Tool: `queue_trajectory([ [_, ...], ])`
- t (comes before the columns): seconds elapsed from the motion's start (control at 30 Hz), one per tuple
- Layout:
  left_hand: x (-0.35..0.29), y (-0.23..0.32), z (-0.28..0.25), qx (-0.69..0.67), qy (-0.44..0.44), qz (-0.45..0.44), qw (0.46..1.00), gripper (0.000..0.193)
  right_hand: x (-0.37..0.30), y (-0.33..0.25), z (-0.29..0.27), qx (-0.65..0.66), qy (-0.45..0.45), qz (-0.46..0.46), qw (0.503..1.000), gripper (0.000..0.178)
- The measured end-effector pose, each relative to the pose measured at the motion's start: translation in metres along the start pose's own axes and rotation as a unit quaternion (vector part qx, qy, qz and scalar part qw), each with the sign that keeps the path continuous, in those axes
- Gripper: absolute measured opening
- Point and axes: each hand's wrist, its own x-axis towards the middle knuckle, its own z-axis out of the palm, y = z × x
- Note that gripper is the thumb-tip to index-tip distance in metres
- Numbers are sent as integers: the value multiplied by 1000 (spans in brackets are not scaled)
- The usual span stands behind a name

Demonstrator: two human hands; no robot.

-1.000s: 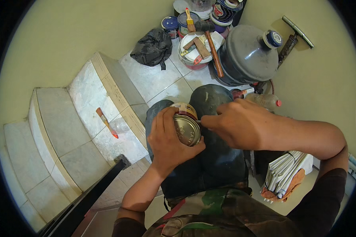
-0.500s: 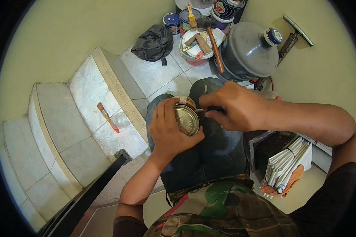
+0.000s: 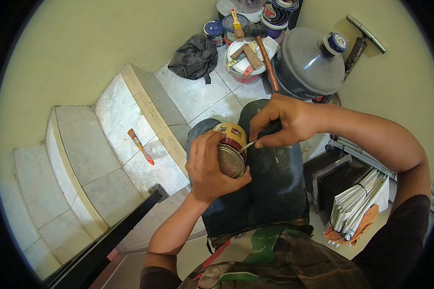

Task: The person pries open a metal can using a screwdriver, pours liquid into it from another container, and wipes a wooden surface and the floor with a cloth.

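Observation:
A small round can point(image 3: 230, 163) with a metal lid and a yellow and red label rests on my lap, tilted so that its lid and part of its side show. My left hand point(image 3: 208, 166) is wrapped round it, fingers over the far left side and thumb along the near rim. In my right hand point(image 3: 289, 120), closed and to the right of the can, is a screwdriver point(image 3: 270, 129) with a dark handle and a thin metal shaft. Its tip meets the can at the lid's edge; whether it is under the rim is too small to tell.
On the step at left lies a paintbrush point(image 3: 140, 146) beside a clear plastic cup point(image 3: 155, 148). Paint tubs, a hammer point(image 3: 267, 62), a black bag point(image 3: 194, 57) and a large water bottle point(image 3: 308, 62) stand ahead. Folded papers point(image 3: 356, 202) are at right.
The can has tipped, showing more of its label. My right hand has turned and the screwdriver shaft now slants down to the lid's edge. The whole view has shifted slightly.

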Motion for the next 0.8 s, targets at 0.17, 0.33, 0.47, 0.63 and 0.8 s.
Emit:
queue_trajectory([
  [0.17,-2,-6,-4,-15,11,38,999,83,-3,9,4,-7,-18,8,1000,20],
  [0.33,-2,-11,-5,-10,6,52,999,83,-4,23,16,57,15,-5,998,23],
  [0.47,-1,-11,-8,-3,-7,55,998,84,-5,40,28,76,47,-24,996,22],
  [0.63,1,-12,-9,-8,-24,52,998,84,-12,51,41,200,58,-22,978,22],
  [0.8,0,-12,-11,-10,-47,38,998,86,-8,49,42,196,63,-35,978,24],
])
